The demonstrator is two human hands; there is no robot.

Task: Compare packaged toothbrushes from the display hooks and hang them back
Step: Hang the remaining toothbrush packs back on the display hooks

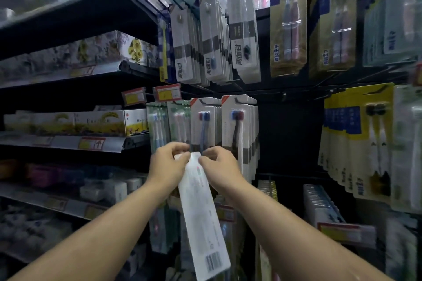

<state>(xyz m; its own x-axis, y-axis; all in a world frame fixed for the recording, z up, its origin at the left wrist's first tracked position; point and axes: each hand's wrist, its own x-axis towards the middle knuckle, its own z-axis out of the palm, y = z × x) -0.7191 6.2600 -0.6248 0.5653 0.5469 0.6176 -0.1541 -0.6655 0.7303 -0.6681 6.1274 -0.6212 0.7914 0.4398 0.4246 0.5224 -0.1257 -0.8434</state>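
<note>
A long white toothbrush package (201, 217) hangs tilted in front of me, its printed back and barcode facing me. My left hand (167, 164) pinches its top left corner. My right hand (220, 166) pinches its top right corner. The top of the package sits just below the middle row of hanging toothbrush packs (205, 121), in front of the green-backed packs (179, 121). The hook there is hidden behind my fingers.
Rows of white packs (214, 41) and gold-backed packs (287, 18) hang above. Yellow-and-blue packs (356, 143) hang at the right. Shelves with boxed goods (75, 123) run along the left. A dark gap (287, 134) lies right of my hands.
</note>
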